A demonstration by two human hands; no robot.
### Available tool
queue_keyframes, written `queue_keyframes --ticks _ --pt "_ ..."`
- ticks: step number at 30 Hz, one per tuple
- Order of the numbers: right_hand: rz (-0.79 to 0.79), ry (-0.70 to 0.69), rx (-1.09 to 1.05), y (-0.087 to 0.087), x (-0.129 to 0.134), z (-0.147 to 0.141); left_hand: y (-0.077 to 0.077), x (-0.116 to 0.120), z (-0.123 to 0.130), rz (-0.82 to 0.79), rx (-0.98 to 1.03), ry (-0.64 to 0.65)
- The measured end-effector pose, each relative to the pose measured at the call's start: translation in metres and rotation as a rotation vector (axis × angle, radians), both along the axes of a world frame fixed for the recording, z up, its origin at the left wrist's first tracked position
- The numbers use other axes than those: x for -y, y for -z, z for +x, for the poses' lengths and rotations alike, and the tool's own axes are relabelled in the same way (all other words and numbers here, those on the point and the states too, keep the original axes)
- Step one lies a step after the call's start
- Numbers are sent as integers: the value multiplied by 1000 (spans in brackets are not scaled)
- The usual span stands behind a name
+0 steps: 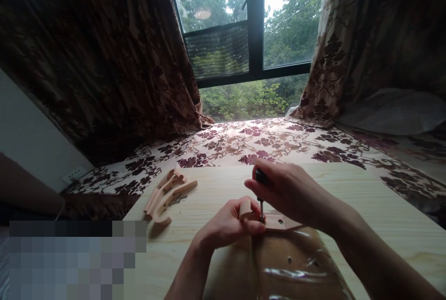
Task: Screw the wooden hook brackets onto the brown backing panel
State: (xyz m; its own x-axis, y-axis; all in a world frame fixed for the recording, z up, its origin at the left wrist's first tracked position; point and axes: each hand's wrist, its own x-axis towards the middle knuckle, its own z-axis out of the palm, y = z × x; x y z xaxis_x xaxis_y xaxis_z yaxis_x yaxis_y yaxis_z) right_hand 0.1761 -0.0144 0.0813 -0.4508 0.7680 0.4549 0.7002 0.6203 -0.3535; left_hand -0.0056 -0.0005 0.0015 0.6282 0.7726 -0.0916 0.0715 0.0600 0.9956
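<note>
My right hand [278, 188] is closed around the black handle of a screwdriver [261, 178], whose metal shaft points straight down. The shaft's lower end meets a light wooden piece [284, 222] with a dark hole in it. My left hand [235, 221] grips the left end of that piece, where a curved wooden end [245, 209] rises between the fingers. Under the wooden piece lies a brown, tape-covered cardboard box [292, 267]. The screwdriver's tip is hidden by the left fingertips.
Curved wooden parts with holes [170, 198] lie on the left of the pale wooden table [216, 179], small dark bits beside them. Behind the table are a flowered cloth [237, 144], dark curtains and a window. A wall socket is at far left.
</note>
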Motion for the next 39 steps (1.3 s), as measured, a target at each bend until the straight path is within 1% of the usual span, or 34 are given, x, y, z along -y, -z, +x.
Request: queue_keyframes --ticks 2,6,8,10,13,14,17,20,22,24,29,35,37,39 --pt "7 40 11 2 -2 -2 2 0 -1 11 -11 -14" --pt "-10 16 -10 2 -3 0 4 -1 -1 32 -14 -23" --pt "-41 -23 -17 -4 -3 5 3 0 -1 42 -5 -24" --pt "-95 -93 19 -14 -3 11 3 0 -1 53 5 -25" --pt "-197 -196 211 -35 -2 19 3 -1 -1 76 21 -24" --pt "-191 -223 300 -43 -2 19 4 -1 -1 83 25 -24" --pt "-155 -247 537 -62 -2 12 7 -3 -1 90 27 -25" --pt "-136 -221 703 -70 -2 -2 11 -4 -1 86 32 -24" --pt "-93 -198 750 -71 -3 -9 12 -4 0 85 34 -23" --pt "-53 -180 747 -70 -4 -14 11 -4 -1 78 28 -16" --pt "-46 -136 719 -68 -1 -11 2 0 -6 81 -34 30" --pt "-77 -124 864 -70 10 2 -9 4 -9 186 -113 0" --pt "-72 -78 880 -68 12 12 -10 4 -8 193 -129 -11" --pt "-86 -16 861 -62 13 26 -10 3 -8 166 -152 -15"
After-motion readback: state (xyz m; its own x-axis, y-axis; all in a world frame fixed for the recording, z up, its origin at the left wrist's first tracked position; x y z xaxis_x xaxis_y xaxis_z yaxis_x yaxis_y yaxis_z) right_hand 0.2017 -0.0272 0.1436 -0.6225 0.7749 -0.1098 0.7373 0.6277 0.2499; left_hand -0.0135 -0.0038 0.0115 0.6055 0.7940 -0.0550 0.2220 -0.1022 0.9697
